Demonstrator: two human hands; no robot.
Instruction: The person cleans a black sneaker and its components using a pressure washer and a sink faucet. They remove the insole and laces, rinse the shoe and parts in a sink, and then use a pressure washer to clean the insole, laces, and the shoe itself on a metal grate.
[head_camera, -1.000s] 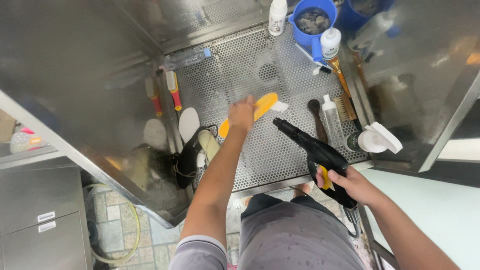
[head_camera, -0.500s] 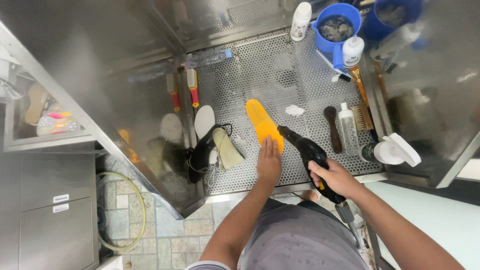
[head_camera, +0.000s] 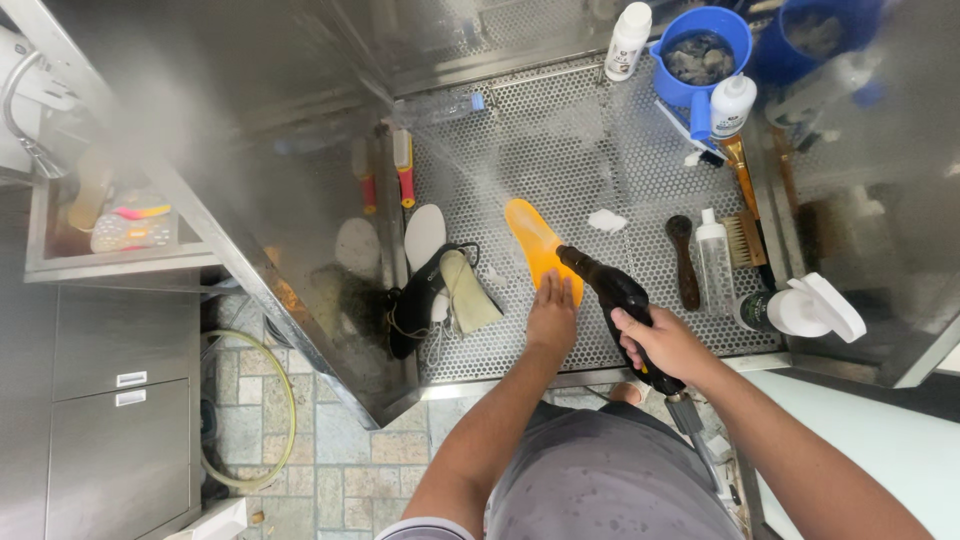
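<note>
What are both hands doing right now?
Left hand: open, flat on the orange insole.
Right hand: closed around the black spray gun.

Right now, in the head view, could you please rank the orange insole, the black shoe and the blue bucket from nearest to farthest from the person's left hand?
From the left hand:
1. Orange insole: under the fingertips, just ahead on the perforated tray.
2. Black shoe: off to the left, against the steel wall.
3. Blue bucket: far back right, at the tray's rear.
</note>
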